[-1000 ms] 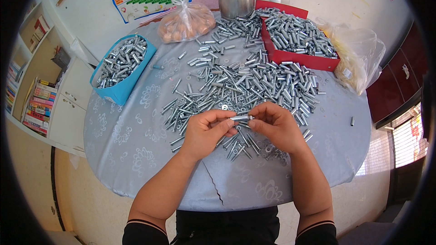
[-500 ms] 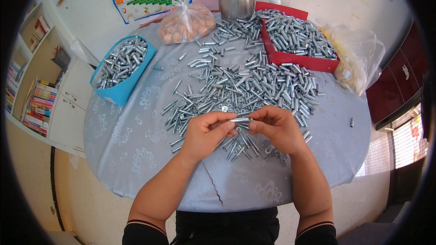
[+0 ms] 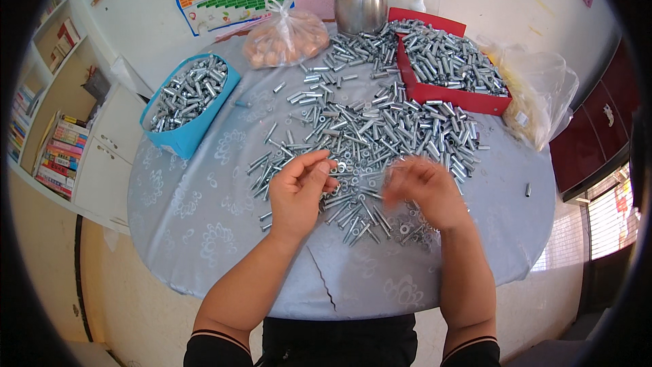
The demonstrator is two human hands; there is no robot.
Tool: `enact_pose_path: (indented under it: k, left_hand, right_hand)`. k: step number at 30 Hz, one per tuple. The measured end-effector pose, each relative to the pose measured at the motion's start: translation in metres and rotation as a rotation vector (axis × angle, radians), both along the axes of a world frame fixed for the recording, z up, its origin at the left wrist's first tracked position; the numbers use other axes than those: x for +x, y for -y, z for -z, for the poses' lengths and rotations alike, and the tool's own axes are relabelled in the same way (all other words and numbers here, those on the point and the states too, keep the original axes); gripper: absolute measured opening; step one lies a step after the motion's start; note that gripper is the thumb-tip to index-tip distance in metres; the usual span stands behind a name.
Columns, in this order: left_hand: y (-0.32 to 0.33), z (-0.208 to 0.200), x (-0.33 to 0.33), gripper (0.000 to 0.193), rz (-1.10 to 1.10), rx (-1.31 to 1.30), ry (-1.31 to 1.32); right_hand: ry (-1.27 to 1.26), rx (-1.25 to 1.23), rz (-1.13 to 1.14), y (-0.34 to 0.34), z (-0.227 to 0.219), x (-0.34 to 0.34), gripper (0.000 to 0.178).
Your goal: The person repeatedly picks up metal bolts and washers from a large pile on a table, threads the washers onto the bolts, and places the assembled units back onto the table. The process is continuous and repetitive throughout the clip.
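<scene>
My left hand [image 3: 299, 191] hovers over the near left side of a heap of metal sleeves and bolts [image 3: 367, 129]. Its fingers are curled, with thumb and forefinger close together; whatever they may hold is hidden. Over the near right side of the heap is my right hand [image 3: 426, 189], its fingers smeared by motion. Loose washers and nuts [image 3: 341, 166] lie between the two hands. Several long thin bolts [image 3: 360, 224] lie near the front of the pile, beside more washers [image 3: 406, 230] below my right hand.
A blue box [image 3: 187, 137] full of metal sleeves stands at left, a red box [image 3: 451, 98] of them at back right. Behind are a bag of eggs [image 3: 285, 41], a steel pot [image 3: 361, 3] and a clear plastic bag [image 3: 536, 102]. One sleeve [image 3: 528, 190] lies far right.
My hands have moved apart. The metal sleeve bolt held between them earlier is no longer visible there. My right hand has shifted right and slightly down, while my left has drawn a little leftward.
</scene>
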State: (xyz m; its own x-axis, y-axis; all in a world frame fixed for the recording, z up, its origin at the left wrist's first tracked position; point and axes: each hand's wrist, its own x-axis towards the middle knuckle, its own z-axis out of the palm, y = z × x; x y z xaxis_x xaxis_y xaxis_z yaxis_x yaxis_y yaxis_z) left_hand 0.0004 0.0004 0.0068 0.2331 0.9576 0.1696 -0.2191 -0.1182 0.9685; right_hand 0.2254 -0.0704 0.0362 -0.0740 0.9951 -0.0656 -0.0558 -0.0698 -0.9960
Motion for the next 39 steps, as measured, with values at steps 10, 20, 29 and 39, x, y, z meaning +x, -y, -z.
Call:
enact_pose_path:
  k: [10, 20, 29, 39]
  left_hand:
    - [0.0, 0.008, 0.001, 0.015, -0.048, 0.074, -0.029]
    - [0.004, -0.002, 0.007, 0.018, 0.197, 0.946, -0.738]
    - [0.014, 0.0, 0.015, 0.02, 0.292, 0.928, -0.855]
    - [0.009, 0.009, 0.013, 0.012, 0.188, 0.865, -0.85]
  right_hand:
    - [-0.353, 0.266, 0.49, -0.013, 0.008, 0.014, 0.038]
    - [-0.282, 0.189, 0.643, -0.011, 0.011, 0.019, 0.026]
    - [-0.246, 0.19, 0.756, -0.011, 0.009, 0.034, 0.024]
    - [0.503, 0.138, 0.752, -0.011, 0.017, 0.04, 0.017]
